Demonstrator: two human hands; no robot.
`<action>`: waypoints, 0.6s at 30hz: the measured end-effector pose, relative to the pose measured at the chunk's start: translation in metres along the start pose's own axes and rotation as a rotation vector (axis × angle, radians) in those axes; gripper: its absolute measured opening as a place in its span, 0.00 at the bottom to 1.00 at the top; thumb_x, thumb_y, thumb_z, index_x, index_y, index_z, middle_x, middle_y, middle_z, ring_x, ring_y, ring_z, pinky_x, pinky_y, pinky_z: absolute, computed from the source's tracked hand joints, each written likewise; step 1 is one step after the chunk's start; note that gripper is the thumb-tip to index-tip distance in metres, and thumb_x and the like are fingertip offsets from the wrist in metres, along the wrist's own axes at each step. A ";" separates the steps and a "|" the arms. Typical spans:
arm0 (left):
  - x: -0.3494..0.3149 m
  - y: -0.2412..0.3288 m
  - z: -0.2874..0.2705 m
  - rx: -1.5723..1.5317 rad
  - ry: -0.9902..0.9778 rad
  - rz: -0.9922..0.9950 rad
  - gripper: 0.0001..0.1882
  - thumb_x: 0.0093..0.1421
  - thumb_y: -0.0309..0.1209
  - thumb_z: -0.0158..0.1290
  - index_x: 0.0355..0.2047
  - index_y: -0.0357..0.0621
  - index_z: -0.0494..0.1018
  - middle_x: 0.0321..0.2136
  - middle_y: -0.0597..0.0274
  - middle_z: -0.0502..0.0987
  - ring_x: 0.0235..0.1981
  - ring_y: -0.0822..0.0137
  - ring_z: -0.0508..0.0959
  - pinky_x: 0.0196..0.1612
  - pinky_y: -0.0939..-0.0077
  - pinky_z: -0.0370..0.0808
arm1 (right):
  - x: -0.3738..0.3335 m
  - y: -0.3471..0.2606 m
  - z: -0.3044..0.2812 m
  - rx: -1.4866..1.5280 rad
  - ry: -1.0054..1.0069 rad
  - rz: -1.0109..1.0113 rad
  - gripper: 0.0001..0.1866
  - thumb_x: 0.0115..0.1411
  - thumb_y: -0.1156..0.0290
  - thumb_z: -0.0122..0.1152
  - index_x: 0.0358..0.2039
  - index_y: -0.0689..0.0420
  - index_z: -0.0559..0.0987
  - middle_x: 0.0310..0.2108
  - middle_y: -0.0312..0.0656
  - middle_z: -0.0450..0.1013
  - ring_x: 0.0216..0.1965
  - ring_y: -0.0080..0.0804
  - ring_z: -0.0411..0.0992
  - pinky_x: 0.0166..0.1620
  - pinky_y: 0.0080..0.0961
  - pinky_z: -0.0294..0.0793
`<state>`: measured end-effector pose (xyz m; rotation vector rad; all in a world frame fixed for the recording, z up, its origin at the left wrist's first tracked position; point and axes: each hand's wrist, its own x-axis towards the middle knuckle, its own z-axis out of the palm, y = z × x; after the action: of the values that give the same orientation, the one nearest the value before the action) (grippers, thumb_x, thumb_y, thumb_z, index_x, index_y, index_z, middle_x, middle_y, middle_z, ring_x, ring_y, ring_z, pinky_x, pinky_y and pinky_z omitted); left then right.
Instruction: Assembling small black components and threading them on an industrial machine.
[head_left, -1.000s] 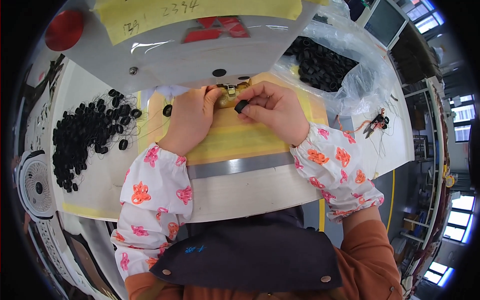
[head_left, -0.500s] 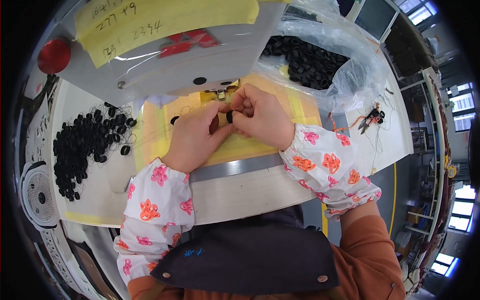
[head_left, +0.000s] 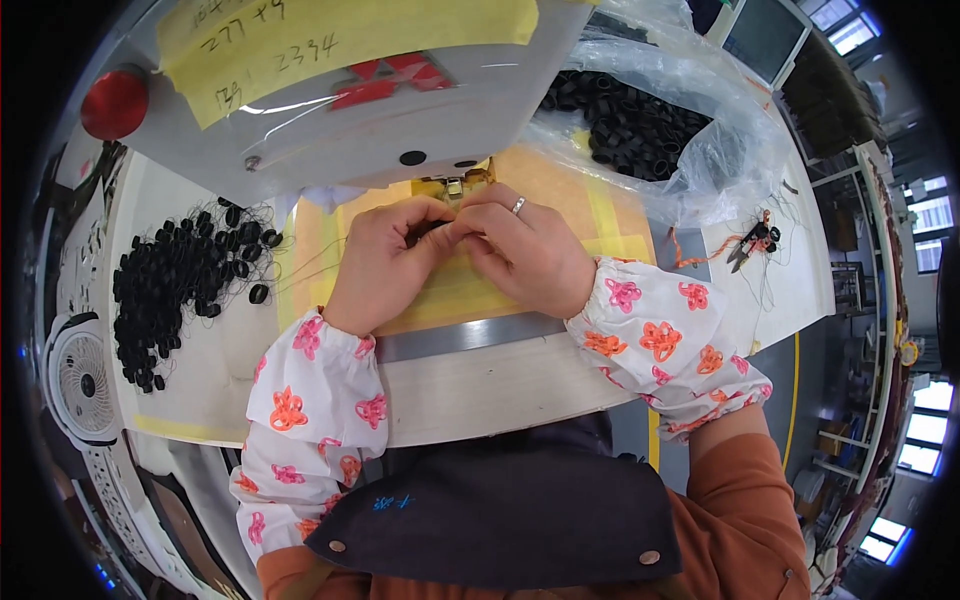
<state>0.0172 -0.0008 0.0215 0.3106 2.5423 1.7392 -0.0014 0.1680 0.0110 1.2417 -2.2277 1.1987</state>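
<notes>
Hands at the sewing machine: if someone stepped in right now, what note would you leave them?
Left hand and right hand: fingertips pressed together under the machine head, pinching a small dark piece that is mostly hidden.
Brass-coloured needle area sits just above the fingers, over the yellow work plate.
Pile of black loops with loose threads lies on the left; a clear bag of black loops on the right; snips far right.
Done: left pile looks handled.
Left: the bag's contents, probably.
</notes>
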 end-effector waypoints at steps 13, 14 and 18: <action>0.002 0.000 -0.002 0.013 -0.039 -0.074 0.10 0.52 0.30 0.52 0.33 0.38 0.72 0.18 0.62 0.72 0.19 0.75 0.70 0.25 0.83 0.67 | 0.004 0.004 0.003 0.103 0.015 0.251 0.09 0.44 0.83 0.56 0.28 0.62 0.70 0.26 0.42 0.69 0.25 0.31 0.71 0.28 0.21 0.71; 0.000 0.000 -0.003 0.152 0.004 -0.056 0.11 0.51 0.31 0.53 0.33 0.39 0.72 0.17 0.61 0.73 0.19 0.74 0.71 0.25 0.82 0.67 | 0.005 0.004 0.003 0.169 0.052 0.330 0.08 0.44 0.83 0.55 0.28 0.62 0.70 0.25 0.41 0.69 0.24 0.29 0.71 0.28 0.20 0.72; 0.004 -0.005 -0.002 0.257 0.058 -0.008 0.12 0.49 0.32 0.55 0.33 0.40 0.73 0.17 0.59 0.73 0.19 0.70 0.72 0.24 0.79 0.68 | 0.012 0.012 0.001 0.226 0.032 0.374 0.08 0.43 0.81 0.56 0.26 0.64 0.69 0.22 0.46 0.69 0.23 0.39 0.71 0.26 0.27 0.70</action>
<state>0.0124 -0.0037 0.0181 0.2624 2.8072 1.4375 -0.0180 0.1645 0.0114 0.8903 -2.4243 1.6338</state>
